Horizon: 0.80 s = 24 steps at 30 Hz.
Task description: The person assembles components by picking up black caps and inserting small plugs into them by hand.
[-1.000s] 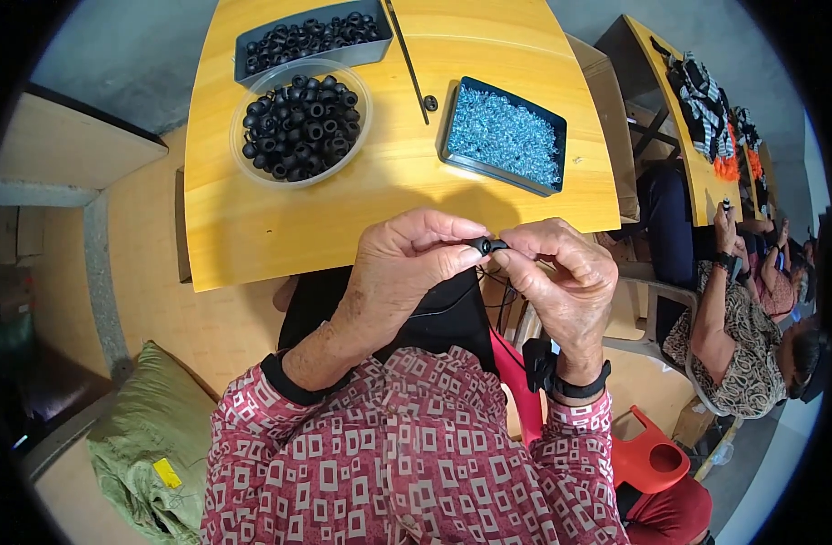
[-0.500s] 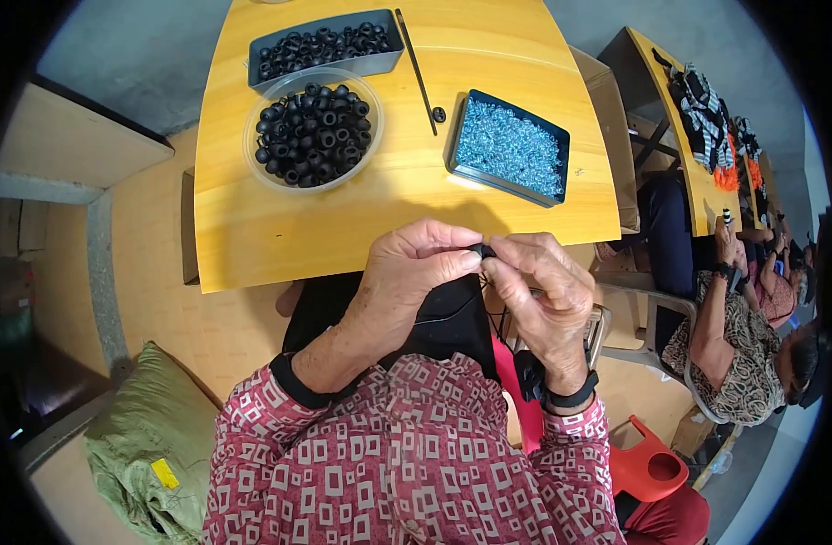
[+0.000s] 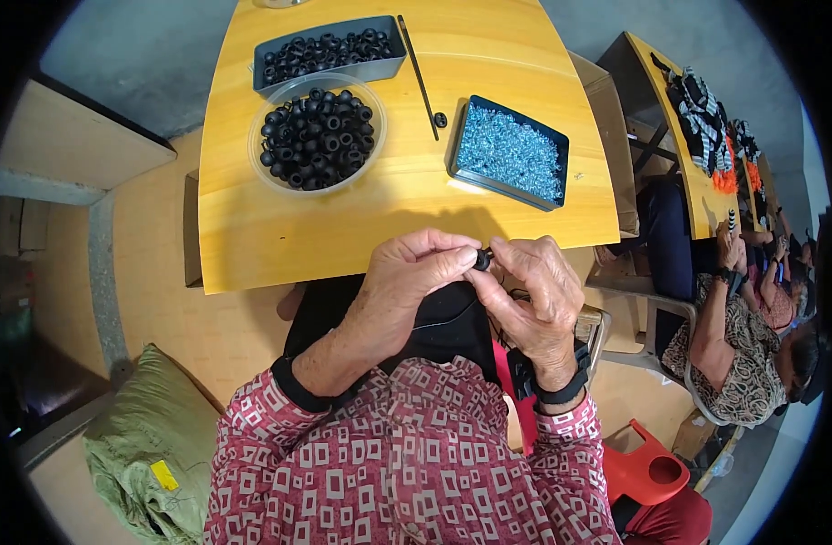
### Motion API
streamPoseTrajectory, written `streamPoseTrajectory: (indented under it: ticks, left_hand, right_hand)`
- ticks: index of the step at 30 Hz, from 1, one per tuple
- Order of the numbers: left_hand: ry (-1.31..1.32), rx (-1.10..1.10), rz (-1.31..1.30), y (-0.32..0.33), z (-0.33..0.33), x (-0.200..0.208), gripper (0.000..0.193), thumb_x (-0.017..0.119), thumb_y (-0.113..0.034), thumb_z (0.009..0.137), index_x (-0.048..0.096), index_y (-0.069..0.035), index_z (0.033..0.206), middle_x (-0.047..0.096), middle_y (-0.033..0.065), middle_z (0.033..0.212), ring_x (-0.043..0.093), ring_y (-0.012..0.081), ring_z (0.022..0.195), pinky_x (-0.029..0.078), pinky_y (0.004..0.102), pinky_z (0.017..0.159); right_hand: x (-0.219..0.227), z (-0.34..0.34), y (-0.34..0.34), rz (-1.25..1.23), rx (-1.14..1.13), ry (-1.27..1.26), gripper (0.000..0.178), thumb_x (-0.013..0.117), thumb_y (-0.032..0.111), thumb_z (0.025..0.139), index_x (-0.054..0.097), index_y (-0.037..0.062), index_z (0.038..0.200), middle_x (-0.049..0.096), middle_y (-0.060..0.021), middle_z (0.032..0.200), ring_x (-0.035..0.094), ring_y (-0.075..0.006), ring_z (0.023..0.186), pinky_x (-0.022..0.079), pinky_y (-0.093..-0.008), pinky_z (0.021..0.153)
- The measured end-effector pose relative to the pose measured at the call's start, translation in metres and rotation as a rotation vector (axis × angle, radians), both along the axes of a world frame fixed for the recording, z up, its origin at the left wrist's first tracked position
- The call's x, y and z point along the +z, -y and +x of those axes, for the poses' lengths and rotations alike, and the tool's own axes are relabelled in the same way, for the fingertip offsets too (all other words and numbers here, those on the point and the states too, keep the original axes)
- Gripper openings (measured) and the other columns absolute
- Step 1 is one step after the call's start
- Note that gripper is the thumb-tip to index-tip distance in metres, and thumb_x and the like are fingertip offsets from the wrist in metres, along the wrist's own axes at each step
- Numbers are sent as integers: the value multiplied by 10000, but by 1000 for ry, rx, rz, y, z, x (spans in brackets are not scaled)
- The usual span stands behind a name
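A small black round piece (image 3: 482, 261) sits between both hands, just off the tabletop's (image 3: 343, 236) near edge. The left hand's (image 3: 405, 280) grip pinches it between thumb and forefinger; the right hand's (image 3: 538, 298) grip is closed on its other side. Beyond, a clear tub (image 3: 380, 136) and grey bin (image 3: 379, 71) hold black pieces (image 3: 316, 141); a dark tray (image 3: 507, 193) holds bluish bits (image 3: 509, 150).

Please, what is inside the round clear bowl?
The bowl holds many round black pieces, some with holes showing. Its bottom, and anything under the top pieces, is hidden.
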<state>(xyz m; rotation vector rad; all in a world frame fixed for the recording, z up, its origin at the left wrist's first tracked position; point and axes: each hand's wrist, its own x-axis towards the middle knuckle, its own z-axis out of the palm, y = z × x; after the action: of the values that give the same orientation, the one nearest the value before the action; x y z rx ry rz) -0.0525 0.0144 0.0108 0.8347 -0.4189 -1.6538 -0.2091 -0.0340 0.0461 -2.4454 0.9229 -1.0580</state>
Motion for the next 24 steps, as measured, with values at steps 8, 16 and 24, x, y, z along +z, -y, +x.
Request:
streamPoseTrajectory:
  ticks: [8, 16, 24]
  left_hand:
    - [260, -147, -54, 8, 13, 12, 177, 622, -106, 881, 659, 26, 994, 659, 33, 915, 586, 66, 845, 475, 201, 769]
    - [150, -104, -53, 4, 8, 5, 133, 624, -55, 858, 668, -2, 971, 660, 34, 920, 594, 88, 851, 478, 223, 807]
    - [167, -128, -106, 2, 7, 1, 162, 613, -9, 850, 653, 26, 1003, 666, 57, 951, 615, 108, 856, 500, 242, 813]
  right_hand:
    - [11, 1, -2, -57, 45, -140, 323, 787, 40, 651, 651, -19, 938, 603, -91, 789, 585, -226, 676, 487, -312, 592]
    - [3, 0, -3, 16, 50, -67, 356, 783, 51, 659, 652, -18, 982, 599, -94, 800, 586, -226, 688, 492, -318, 611]
    - [22, -7, 1, 150, 105, -59, 284, 742, 10, 703, 667, -13, 977, 625, -109, 822, 613, -229, 717, 505, -305, 630]
